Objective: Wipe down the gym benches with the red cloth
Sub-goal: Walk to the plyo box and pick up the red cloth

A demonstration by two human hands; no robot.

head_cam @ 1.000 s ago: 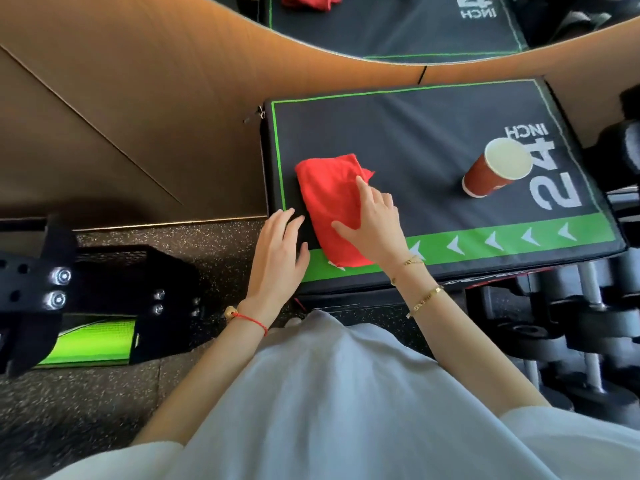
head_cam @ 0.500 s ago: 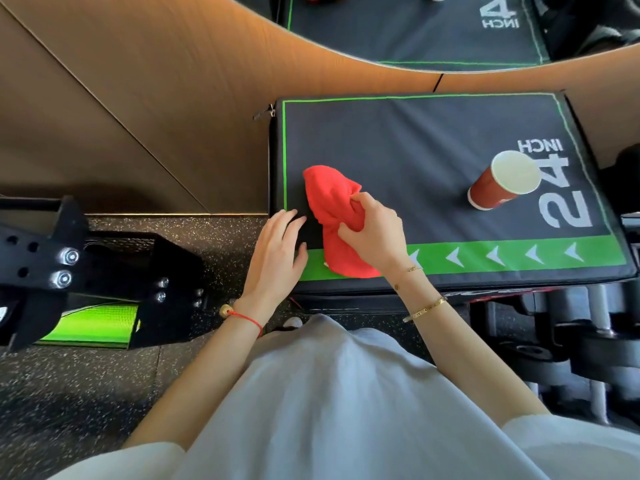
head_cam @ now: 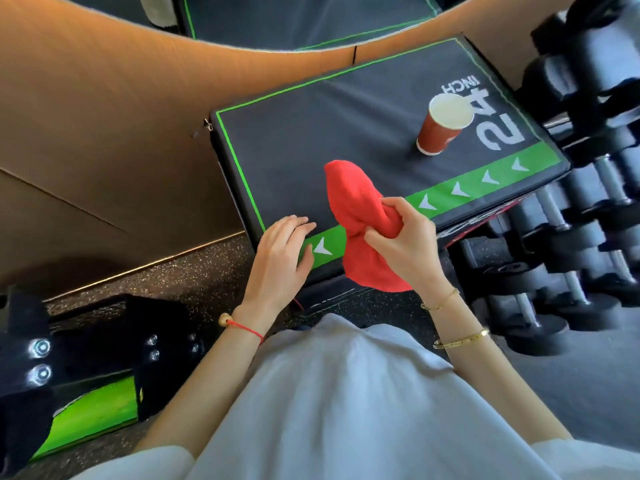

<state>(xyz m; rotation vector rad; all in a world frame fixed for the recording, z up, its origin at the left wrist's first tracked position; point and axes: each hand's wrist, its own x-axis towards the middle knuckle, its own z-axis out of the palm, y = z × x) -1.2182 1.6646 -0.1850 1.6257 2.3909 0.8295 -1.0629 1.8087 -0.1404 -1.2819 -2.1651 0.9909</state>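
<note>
Now right hand (head_cam: 401,244) grips red cloth (head_cam: 360,216) (bunched), seemingly pointing away.

The only view comes from the person's head, looking steeply down, close above the padded box (head_cam: 346,133) and its near edge.

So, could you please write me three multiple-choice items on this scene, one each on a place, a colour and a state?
1. Where does the cup stand?
A. on the floor
B. on the bench, by the "24"
C. on the dumbbells

2. What colour is the bench's arrow stripe?
A. green
B. yellow
C. blue

3. How is the cloth held?
A. spread flat under the left hand
B. draped over the cup
C. bunched in the right hand

Answers: B, the cup stands upright beside the printed number; A, white arrows run along a green band; C, the fingers pinch the cloth while the left hand rests on the bench edge.
</note>
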